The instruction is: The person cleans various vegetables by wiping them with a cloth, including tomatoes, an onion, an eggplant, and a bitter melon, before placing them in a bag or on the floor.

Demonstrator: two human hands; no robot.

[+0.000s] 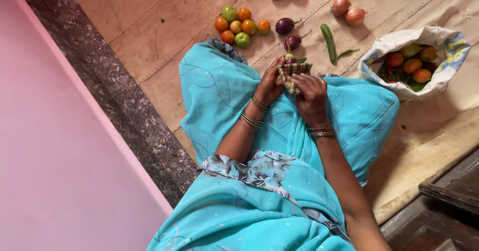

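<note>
Eggplant [290, 59], small and purple, sits between my hands above my lap, stem pointing away; I see my left hand [269, 86] gripping it, my right hand [310, 97] pressing a checked cloth [292, 74] against it.

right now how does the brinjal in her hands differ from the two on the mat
The held brinjal is mostly wrapped in a checked cloth, gripped by the left hand and right hand; the mat brinjals lie bare and untouched. Only its top shows; theirs show whole. All are purple with green stems.
</note>
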